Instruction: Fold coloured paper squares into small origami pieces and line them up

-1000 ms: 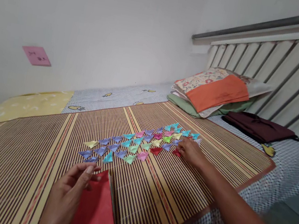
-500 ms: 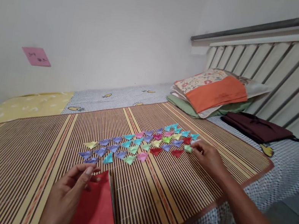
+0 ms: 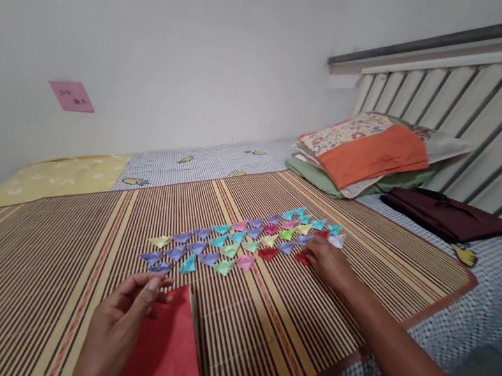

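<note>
Several small folded paper shapes (image 3: 242, 238) in blue, purple, green, pink, yellow and red lie in rows on a striped bamboo mat (image 3: 45, 281). My right hand (image 3: 328, 263) reaches across the mat and rests at the right end of the rows, fingertips on a red shape (image 3: 301, 257) and hiding any shape under them. Whether it pinches a piece I cannot tell. My left hand (image 3: 116, 329) holds a stack of paper sheets (image 3: 163, 354) with a red sheet on top, thumb on its upper edge, near the mat's front.
Stacked pillows (image 3: 368, 153) and a folded dark cloth (image 3: 447, 216) lie at the head of the bed, before a slatted headboard (image 3: 465, 102). A pink note (image 3: 71, 96) sticks to the white wall. The bed's edge (image 3: 398, 344) drops off at the right.
My right hand moved right to the end of the rows and then came back left onto the red shape. The left hand stayed on the paper stack.
</note>
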Motion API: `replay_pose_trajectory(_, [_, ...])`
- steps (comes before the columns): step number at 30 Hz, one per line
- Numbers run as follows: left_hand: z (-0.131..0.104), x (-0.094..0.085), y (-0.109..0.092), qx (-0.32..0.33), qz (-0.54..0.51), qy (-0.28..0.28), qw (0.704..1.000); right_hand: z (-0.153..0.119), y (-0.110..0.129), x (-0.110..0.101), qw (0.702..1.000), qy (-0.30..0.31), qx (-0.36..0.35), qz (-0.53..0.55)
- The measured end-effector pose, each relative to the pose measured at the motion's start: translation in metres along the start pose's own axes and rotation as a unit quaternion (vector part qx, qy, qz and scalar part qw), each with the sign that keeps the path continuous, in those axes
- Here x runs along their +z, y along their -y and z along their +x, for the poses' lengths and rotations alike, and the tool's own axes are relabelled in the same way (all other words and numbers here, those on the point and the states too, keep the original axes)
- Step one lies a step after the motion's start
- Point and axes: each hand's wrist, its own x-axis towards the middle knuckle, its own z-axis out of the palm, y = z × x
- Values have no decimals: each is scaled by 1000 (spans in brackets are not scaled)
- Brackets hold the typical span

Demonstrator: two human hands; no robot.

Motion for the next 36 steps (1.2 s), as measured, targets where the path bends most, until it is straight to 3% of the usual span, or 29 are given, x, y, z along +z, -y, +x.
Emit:
replay_pose_trajectory(14, [-2, 3, -5, -13, 0, 3, 1000, 13, 5, -7, 993, 84, -19, -77])
replay_pose_trajectory(28, [-2, -2, 0, -12, -18, -2, 1000, 17, -3, -1, 992, 90, -34, -80])
replay_pose_trajectory(33, [-2, -9, 0, -10, -27, -38, 999, 19, -7, 5, 994, 74, -50, -67])
replay_pose_trajectory(36, [-1, -15, 3, -4, -51, -80, 995, 20, -9, 4, 996, 34, -66, -50])
